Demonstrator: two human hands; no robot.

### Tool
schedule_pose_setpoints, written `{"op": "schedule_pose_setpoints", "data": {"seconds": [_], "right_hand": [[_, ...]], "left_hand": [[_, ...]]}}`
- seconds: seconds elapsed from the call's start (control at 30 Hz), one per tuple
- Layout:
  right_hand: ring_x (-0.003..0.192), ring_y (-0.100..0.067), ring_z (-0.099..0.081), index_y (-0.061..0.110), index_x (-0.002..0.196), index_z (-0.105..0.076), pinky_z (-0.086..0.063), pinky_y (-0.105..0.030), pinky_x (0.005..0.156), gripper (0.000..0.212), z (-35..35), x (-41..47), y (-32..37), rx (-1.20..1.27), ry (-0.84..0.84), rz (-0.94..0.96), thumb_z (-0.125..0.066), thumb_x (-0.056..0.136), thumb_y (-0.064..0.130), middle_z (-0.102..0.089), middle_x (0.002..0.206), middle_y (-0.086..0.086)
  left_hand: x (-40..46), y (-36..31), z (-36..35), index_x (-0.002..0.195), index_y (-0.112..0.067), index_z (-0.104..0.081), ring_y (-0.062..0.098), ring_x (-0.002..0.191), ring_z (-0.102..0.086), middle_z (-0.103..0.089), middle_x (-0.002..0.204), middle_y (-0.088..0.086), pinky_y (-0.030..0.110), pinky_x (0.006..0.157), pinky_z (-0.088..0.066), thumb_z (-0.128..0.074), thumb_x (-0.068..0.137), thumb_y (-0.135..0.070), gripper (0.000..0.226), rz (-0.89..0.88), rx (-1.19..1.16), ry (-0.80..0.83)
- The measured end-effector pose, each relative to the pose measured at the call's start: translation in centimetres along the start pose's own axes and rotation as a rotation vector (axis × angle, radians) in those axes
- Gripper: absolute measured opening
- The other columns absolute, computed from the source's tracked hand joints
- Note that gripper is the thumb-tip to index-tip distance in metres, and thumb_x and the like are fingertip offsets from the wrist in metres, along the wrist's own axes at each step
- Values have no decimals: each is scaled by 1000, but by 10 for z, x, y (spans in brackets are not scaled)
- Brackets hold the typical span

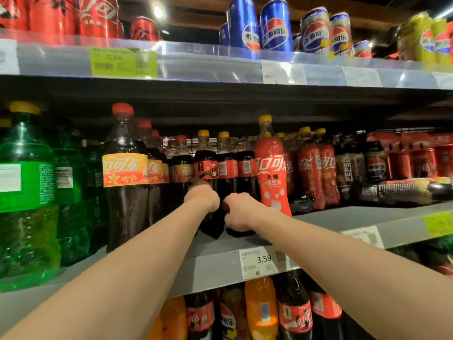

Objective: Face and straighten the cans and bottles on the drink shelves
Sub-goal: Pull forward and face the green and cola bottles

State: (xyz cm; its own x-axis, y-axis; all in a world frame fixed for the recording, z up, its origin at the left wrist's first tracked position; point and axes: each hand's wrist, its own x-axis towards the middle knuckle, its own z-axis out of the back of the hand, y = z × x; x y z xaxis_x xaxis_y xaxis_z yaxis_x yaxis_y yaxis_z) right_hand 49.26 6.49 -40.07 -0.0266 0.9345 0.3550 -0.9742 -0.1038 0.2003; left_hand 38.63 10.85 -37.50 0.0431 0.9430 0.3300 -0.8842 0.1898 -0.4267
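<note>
Both my arms reach into the middle drink shelf (220,263). My left hand (202,196) grips a dark cola bottle (206,165) with a yellow cap and a red label; the bottle leans a little to the left. My right hand (239,212) grips the lower body of the neighbouring dark cola bottle (227,165), whose label shows a barcode. Fingers of both hands are hidden behind the bottles. A tall red cola bottle (270,173) stands just right of my right hand.
Large green bottles (27,187) and an orange-labelled cola bottle (125,173) stand left. Red and Pepsi bottles (345,168) fill the right, one bottle lying flat (404,190). Cans (274,25) line the top shelf. A price tag (259,262) hangs on the shelf edge; more bottles (259,312) stand below.
</note>
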Motion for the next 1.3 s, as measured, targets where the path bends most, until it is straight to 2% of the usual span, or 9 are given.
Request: {"op": "schedule_pose_setpoints", "data": {"seconds": [0.43,0.57,0.63,0.7,0.87,0.97,1.07,1.13,1.3], "right_hand": [[102,-32,-64,6,122,-61,-58,-39,86,32,-2,-7,-1,48,-78,21,-62,90,5,-61,119,-14],[102,-32,-63,6,119,-59,-57,-41,84,30,0,-10,1,82,-103,15,-64,90,8,-59,116,-13],[93,-33,-64,12,91,-59,-57,-41,76,2,4,-13,4,124,-217,42,-60,89,12,-62,101,-12],[86,-33,-64,16,75,-53,-55,-41,72,16,11,-19,5,188,-381,68,-56,91,12,-63,89,-11],[78,-17,-60,16,95,-58,-54,-39,71,4,32,-47,-11,338,-726,124,-61,94,19,-63,86,1],[83,-17,-60,22,104,-44,-55,-40,72,35,44,-61,-31,352,-850,-83,-69,89,43,-56,101,3],[88,-19,-64,16,120,-41,-57,-40,76,66,48,-58,-57,488,-580,-287,-76,78,55,-56,113,-2],[76,-13,-69,11,119,-54,-59,-33,67,64,44,-53,-74,579,-373,-254,-79,74,48,-71,98,-2],[76,-13,-73,18,105,-67,-61,-37,78,47,59,-54,-112,469,-327,-212,-84,72,47,-75,82,2]], "left_hand": [[0,7,-2,154,0,-7,40,133,-46,-39,147,27,44,105,-45,-66,95,-20,86,48,-110,-38],[-10,7,-9,150,-1,-19,40,125,-51,-39,145,24,43,94,-49,-65,90,-25,79,11,-38,-214],[-16,3,-10,144,-4,-30,38,116,-56,-49,135,20,44,87,-50,-62,91,-28,66,-98,-103,-304],[-21,-2,-6,121,-8,-49,35,100,-60,-59,115,16,41,79,-50,-55,93,-27,34,-219,-268,-314],[-37,-17,0,94,-14,-57,20,79,-60,-62,90,5,32,66,-45,-48,99,-26,15,-292,-631,-297],[-46,-38,0,103,-11,-57,15,79,-59,-63,94,3,29,61,-41,-47,100,-32,24,-339,-633,-224],[-54,-66,-8,124,-9,-52,22,94,-62,-62,114,7,33,68,-52,-40,102,-40,40,-333,-634,-41],[-58,-79,-15,127,-11,-50,25,96,-63,-61,117,8,42,79,-59,-35,101,-42,42,-271,-682,-9],[-54,-91,-29,101,-12,-64,28,90,-69,-71,101,11,45,81,-60,-44,94,-29,28,-300,-689,25]]}}
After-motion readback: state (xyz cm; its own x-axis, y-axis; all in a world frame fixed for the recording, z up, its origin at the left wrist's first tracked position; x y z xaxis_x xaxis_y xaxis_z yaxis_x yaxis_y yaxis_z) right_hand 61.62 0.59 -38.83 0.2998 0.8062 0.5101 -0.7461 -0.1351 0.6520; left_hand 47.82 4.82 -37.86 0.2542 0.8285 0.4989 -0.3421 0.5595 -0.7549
